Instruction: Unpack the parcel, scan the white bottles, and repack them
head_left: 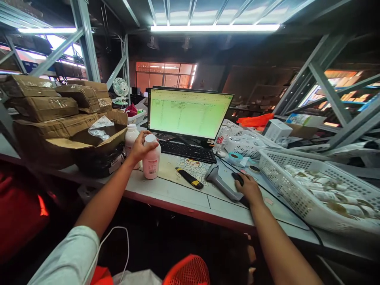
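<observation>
My left hand [141, 146] is wrapped round the top of a pink-white plastic bottle [151, 160] that stands upright on the desk [184, 194]. A second white bottle [131, 138] stands just behind my wrist. My right hand [250, 188] rests curled over a black computer mouse [238, 178], right beside the handle of a grey barcode scanner [221, 181] lying on the desk. Between my hands lies a black and yellow utility knife [189, 178].
A lit monitor [188, 113] and black keyboard [188, 151] stand behind. Taped cardboard parcels [44, 109] and an open box [101, 138] pile at the left. A white basket [311, 186] of small tubes sits at the right. Tape rolls [236, 157] lie near the keyboard.
</observation>
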Demonstrator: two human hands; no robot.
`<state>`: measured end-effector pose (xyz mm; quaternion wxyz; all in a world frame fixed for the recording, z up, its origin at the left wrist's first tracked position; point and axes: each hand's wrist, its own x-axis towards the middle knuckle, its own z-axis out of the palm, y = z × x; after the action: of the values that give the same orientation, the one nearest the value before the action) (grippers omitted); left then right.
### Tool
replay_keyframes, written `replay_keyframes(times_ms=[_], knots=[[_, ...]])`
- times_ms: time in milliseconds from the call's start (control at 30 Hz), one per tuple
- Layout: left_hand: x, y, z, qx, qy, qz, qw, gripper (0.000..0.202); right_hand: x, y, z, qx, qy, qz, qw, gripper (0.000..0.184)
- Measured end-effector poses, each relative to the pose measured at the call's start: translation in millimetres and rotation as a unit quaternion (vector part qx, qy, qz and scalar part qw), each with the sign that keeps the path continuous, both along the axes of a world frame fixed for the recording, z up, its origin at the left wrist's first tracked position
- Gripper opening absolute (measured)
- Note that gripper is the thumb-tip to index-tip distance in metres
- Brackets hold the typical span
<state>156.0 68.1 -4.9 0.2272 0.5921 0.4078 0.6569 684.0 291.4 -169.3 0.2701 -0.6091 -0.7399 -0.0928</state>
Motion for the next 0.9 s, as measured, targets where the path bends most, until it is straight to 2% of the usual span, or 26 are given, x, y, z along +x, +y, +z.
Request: replay_keyframes(times_ms=[100,200,300,433,567,667,900], knots=[[6.3,-10.6,4.9,-0.009,0.03,-0.072,0.997,0.067,1.1,1.4,-1.7,0.004,0.004,0.0,1.0,0.054],[7.5,-14.5,5.8,-0.009,0.061,-0.094,0.994,0.061,2.2,1.6,-2.4,0.008,0.004,0.003,1.0,0.056],[5.6,-8.2,-0.3,-0.036,0.056,-0.11,0.992,0.068,2.8,2.0,-2.9,0.009,0.002,0.007,1.0,0.056],[8.5,6.3,-5.6,-0.026,0.028,-0.094,0.995,0.07,3.0,2.5,-3.2,0.005,0.0,0.01,1.0,0.057],[15.3,15.4,0.1,-0.025,0.011,-0.053,0.998,0.066,2.0,-0.3,-1.9,-0.003,-0.001,0.005,1.0,0.059],[16.0,21.6,1.2,-0.03,-0.016,-0.046,0.998,0.068,1.2,-3.0,-1.6,-0.007,-0.003,0.003,1.0,0.061],[17.7,31.7,-11.7,0.025,-0.051,-0.04,0.998,0.069,4.8,-0.5,-4.3,0.01,0.013,0.01,1.0,0.058]])
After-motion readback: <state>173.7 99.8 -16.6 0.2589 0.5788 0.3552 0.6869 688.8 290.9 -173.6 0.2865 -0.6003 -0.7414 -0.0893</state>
